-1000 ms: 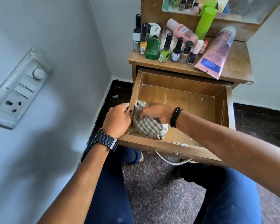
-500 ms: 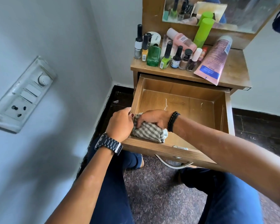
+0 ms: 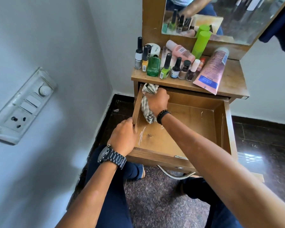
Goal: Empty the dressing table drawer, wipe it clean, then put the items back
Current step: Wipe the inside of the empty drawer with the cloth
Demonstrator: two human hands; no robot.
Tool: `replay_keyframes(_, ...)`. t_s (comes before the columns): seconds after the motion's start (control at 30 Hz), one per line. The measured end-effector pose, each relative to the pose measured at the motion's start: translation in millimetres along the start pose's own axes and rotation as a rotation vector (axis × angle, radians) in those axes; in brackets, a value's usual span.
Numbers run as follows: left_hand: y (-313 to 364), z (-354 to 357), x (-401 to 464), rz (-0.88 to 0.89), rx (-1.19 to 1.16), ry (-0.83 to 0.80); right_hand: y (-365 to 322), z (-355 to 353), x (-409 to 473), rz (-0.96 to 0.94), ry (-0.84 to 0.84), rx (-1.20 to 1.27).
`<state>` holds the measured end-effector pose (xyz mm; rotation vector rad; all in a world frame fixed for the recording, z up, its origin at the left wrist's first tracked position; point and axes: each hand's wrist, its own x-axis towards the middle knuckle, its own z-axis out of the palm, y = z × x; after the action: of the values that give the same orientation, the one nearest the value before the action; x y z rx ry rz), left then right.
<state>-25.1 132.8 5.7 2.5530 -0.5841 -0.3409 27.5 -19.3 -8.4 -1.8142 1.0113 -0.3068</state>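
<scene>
We see the wooden drawer point(image 3: 184, 119) pulled out from under the counter point(image 3: 232, 79), a shallow rectangular box of brown laminate with white scratch marks on its floor and right wall. Apart from the cloth and the hand it holds nothing. A curved metal handle point(image 3: 174, 174) hangs from its front panel.

Our right hand point(image 3: 156, 101) is at the far left corner of the drawer, its fingers point(image 3: 150, 95) curled tight around a crumpled checked cloth point(image 3: 146, 106), soft and woven in grey and off-white. The cloth is pressed against the inside of the left wall, one end bunched up near the counter's edge, the other trailing down toward the drawer floor. A black beaded bracelet point(image 3: 162, 115) circles that wrist.

Our left hand point(image 3: 123, 137) grips the top edge of the drawer's left wall near the front corner, fingers closed over the wood. A dark metal link watch point(image 3: 111, 156) sits on that wrist.

On the counter stand small glass nail polish bottles point(image 3: 176, 68) in a row, a squat green glass bottle point(image 3: 153, 66), a tall lime green cylinder point(image 3: 201, 44), a pink bottle point(image 3: 179, 50) lying tilted, and a pink squeeze tube point(image 3: 211, 71) lying flat, its crimped end overhanging the front edge. A mirror point(image 3: 220, 17) rises behind them.
</scene>
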Motion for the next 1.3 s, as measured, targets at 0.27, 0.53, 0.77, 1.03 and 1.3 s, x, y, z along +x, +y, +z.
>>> replay_keyframes(0.27, 1, 1, 0, -0.017, 0.035, -0.01, 14, -29, -2, -0.264, 0.077, -0.434)
replay_keyframes(0.53, 1, 2, -1, -0.036, 0.051, -0.007, 51, -119, 8, 0.002, 0.336, -0.455)
replay_keyframes(0.77, 0, 1, 0, -0.026, 0.036, -0.013, 53, -111, 18, 0.359, 0.331, 0.151)
replay_keyframes(1.03, -6, 4, 1, -0.008, 0.01, -0.005, 37, 9, 36, 0.445, -0.269, 0.703)
replay_keyframes(1.3, -3, 2, 1, -0.007, 0.003, -0.007, 23, -39, 22, 0.412, -0.107, 0.686)
